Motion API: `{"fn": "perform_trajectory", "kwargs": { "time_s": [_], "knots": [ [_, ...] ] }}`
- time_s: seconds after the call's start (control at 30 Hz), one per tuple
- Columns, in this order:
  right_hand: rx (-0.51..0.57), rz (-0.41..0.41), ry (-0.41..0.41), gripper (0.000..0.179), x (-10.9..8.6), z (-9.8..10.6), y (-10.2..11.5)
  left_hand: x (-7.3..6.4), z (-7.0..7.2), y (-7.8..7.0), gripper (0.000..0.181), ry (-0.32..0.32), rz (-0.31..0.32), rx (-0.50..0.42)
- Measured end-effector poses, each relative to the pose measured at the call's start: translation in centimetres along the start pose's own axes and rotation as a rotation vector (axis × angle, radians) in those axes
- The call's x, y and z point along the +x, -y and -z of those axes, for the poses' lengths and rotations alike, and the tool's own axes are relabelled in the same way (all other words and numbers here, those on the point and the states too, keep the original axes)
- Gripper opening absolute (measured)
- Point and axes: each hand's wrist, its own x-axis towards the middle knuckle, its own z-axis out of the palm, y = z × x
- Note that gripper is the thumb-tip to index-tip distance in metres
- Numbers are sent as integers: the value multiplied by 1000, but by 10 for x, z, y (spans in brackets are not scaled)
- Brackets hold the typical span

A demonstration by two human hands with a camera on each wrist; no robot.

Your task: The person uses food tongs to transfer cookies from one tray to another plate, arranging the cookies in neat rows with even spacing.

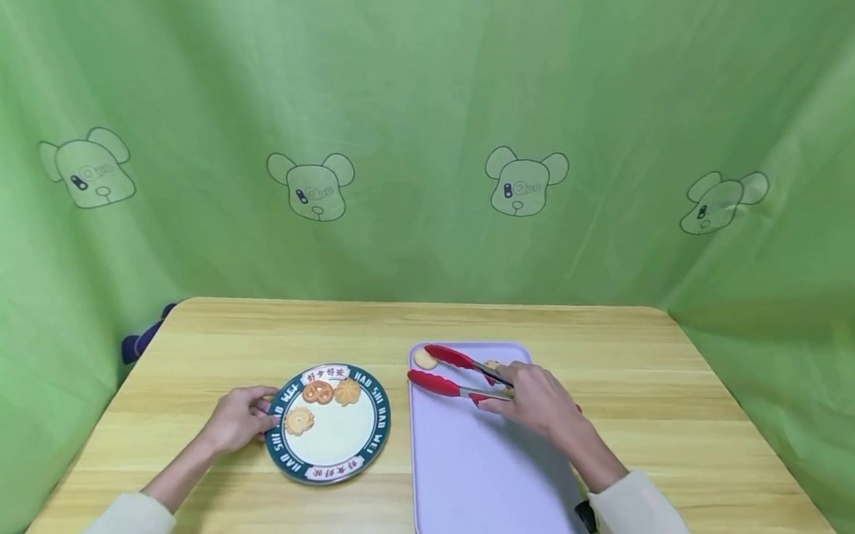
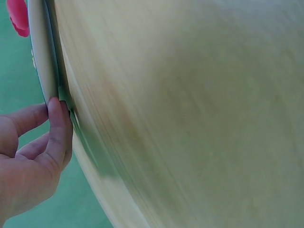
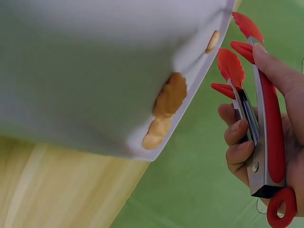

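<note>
At its left rim, a white plate with a dark green border (image 1: 335,440) is pinched by my left hand (image 1: 234,420). On it lie a pretzel-shaped cookie (image 1: 318,392), a flower-shaped cookie (image 1: 347,391) and a ruffled round cookie (image 1: 299,421). My right hand (image 1: 542,399) grips metal tongs with red tips (image 1: 434,382) over the far end of a lilac tray (image 1: 485,492). The tong tips are spread apart near a small round cookie (image 1: 426,358) in the tray's far left corner. More cookies (image 3: 171,95) lie along the tray's far edge, partly hidden by the hand in the head view.
Plate and tray stand side by side on a wooden table (image 1: 256,343). A green curtain with bear-head drawings (image 1: 417,96) hangs around the table's back and sides. Something dark purple (image 1: 145,337) shows beyond the table's back left edge.
</note>
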Motion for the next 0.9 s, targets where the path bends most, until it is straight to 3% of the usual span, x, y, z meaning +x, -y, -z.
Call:
{"fn": "perform_trajectory", "kwargs": {
  "time_s": [0.3, 0.53, 0.9],
  "knots": [
    [5, -60, 37, 41, 8, -2, -4, 0, 0, -1, 51, -7, -5, 10],
    [11, -125, 58, 42, 12, -5, -1, 1, 0, 0, 50, -8, -11, -5],
    [-12, -135, 67, 46, 11, -6, 0, -1, 1, -2, 51, -1, -9, 8]
  ]
}}
